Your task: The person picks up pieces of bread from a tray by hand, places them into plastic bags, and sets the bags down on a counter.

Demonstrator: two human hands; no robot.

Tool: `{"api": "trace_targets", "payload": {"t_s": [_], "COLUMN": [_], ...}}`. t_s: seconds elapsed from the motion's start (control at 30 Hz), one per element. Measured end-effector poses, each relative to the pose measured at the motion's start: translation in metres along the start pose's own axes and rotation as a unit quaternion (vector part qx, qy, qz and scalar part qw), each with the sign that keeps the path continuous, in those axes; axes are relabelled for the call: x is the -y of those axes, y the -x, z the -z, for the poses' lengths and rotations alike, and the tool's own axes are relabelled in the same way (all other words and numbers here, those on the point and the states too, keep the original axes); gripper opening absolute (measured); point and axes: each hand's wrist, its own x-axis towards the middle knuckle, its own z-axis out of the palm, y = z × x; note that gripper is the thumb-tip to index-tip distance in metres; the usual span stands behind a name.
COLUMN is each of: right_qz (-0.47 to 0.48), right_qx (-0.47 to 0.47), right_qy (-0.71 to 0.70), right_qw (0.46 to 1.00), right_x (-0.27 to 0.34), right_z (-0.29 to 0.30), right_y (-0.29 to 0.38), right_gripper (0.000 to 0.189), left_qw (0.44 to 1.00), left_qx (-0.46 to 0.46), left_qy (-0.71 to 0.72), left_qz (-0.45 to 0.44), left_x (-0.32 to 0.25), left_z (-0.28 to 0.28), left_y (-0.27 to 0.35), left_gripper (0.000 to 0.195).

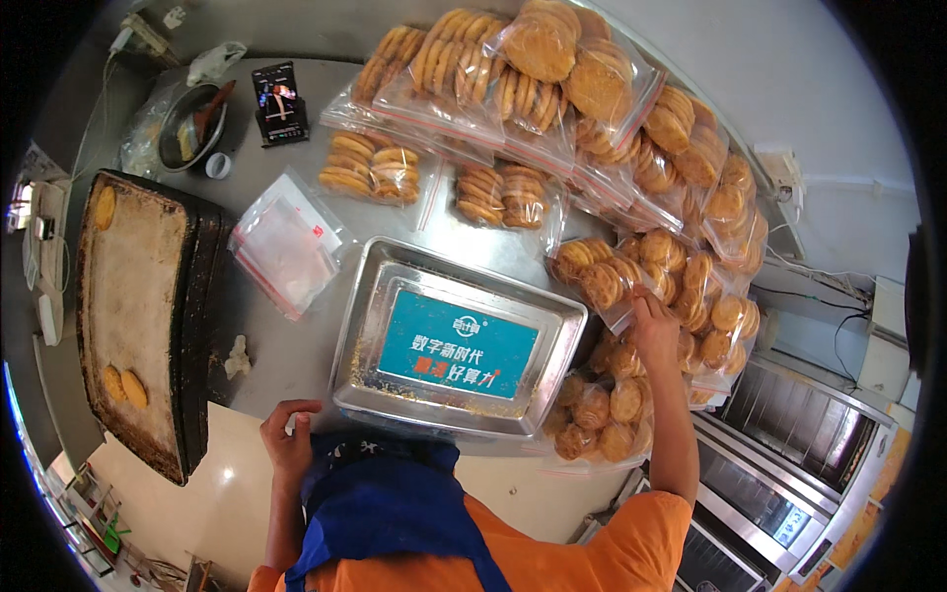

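My right hand [655, 325] is at the right side of the metal table, its fingertips pinching a clear zip bag of round golden biscuits [601, 275]. More bagged biscuits [588, 414] lie close beneath that wrist. My left hand [290, 438] is held near the table's front edge with thumb and index finger apart, holding nothing. Between the hands sits a rectangular steel tray [566, 314] with yellow crumbs and a teal printed panel [459, 344] in its bottom. Unfilled clear zip bags [285, 248] lie flat to the tray's left.
Bagged biscuits [459, 74] are heaped along the table's back and right. At left are dark stacked baking trays [140, 296], with a few loose biscuits on top. A metal bowl [194, 126], a white cap [217, 166] and a phone [280, 103] stand at the back left. Ovens [769, 473] adjoin at right.
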Motion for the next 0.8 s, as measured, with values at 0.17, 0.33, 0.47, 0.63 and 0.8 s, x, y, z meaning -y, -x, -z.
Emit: {"api": "trace_targets", "payload": {"t_s": [0.17,0.33,0.47,0.63,0.8], "right_qz": [-0.029,0.02,-0.022,-0.252,-0.372], "right_qx": [0.032,-0.004,-0.096,-0.058,-0.127], "right_qy": [-0.011,-0.028,-0.122,-0.36,-0.614], "right_qw": [0.999,0.999,0.988,0.897,0.685], "right_x": [0.002,-0.001,0.015,-0.016,-0.065], "right_z": [0.002,0.002,-0.003,-0.038,-0.099], "right_y": [0.001,-0.021,-0.048,-0.056,-0.042], "right_gripper": [0.032,0.026,0.011,0.016,0.011], "left_qw": [1.0,1.0,0.999,1.0,0.999], "left_qx": [0.008,0.011,0.025,0.006,-0.024], "left_qy": [0.005,-0.006,-0.026,-0.008,0.017], "left_qz": [0.015,0.019,0.002,0.01,0.016], "left_x": [0.006,0.016,0.009,0.005,0.013], "left_z": [-0.001,-0.001,0.007,0.014,0.017], "left_y": [-0.011,-0.012,-0.022,-0.014,0.0], "left_gripper": [0.025,0.025,0.012,0.009,0.008]}}
